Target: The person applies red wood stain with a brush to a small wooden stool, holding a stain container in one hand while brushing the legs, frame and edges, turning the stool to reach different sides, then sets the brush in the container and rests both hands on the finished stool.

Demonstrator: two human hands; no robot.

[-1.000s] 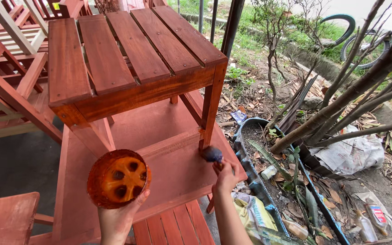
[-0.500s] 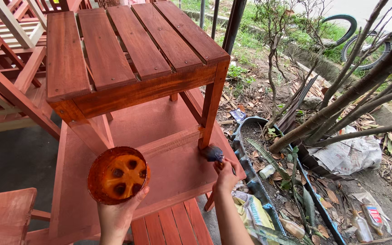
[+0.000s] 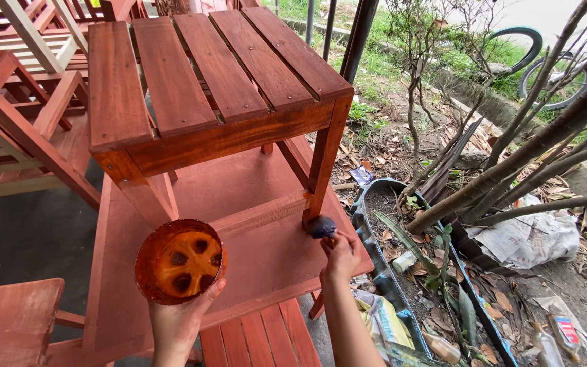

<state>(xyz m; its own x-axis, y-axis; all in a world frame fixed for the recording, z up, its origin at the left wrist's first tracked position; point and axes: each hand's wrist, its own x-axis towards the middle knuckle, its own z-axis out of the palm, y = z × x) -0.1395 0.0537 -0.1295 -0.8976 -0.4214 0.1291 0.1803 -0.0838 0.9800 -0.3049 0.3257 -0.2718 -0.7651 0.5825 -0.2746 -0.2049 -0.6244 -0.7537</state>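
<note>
While both hands are working over red-stained furniture, the surroundings are lying as follows.

Right hand: the right hand (image 3: pixel 340 255) is curling its fingers tightly around a small dark brush (image 3: pixel 321 226), pressing the brush head against the foot of the stool's front leg (image 3: pixel 324 163).

Left hand: the left hand (image 3: pixel 181 319) is cupping a round container (image 3: pixel 179 260) from beneath, fingers wrapping its lower rim; orange-red stain is sitting inside it.

Stool: a slatted red stool (image 3: pixel 205 75) is standing upright on a flat red board (image 3: pixel 253 251), its seat overhanging much of the board.

Crossbar: a low rail (image 3: pixel 259 214) is running between the stool's legs, just left of the brush.

Obstacles right: a dark trough planter (image 3: pixel 375 231) with soil and leaves is sitting just beside the board's right edge, near the right forearm; slanting tree branches (image 3: pixel 531 149) are rising from it.

Obstacles left: more wooden chairs (image 3: pixel 22 102) are crowding the upper left, and another red piece (image 3: pixel 8 319) is sitting at the lower left corner.

Below: a slatted panel (image 3: pixel 259 340) is lying between the forearms.

Open room: bare board is showing between the container and the brush; grey floor (image 3: pixel 28 231) is lying open left of the board.

Far right: crumpled sheeting (image 3: pixel 531 234) and a bottle (image 3: pixel 565 333) are lying among dry leaves, well apart from the hands.
</note>
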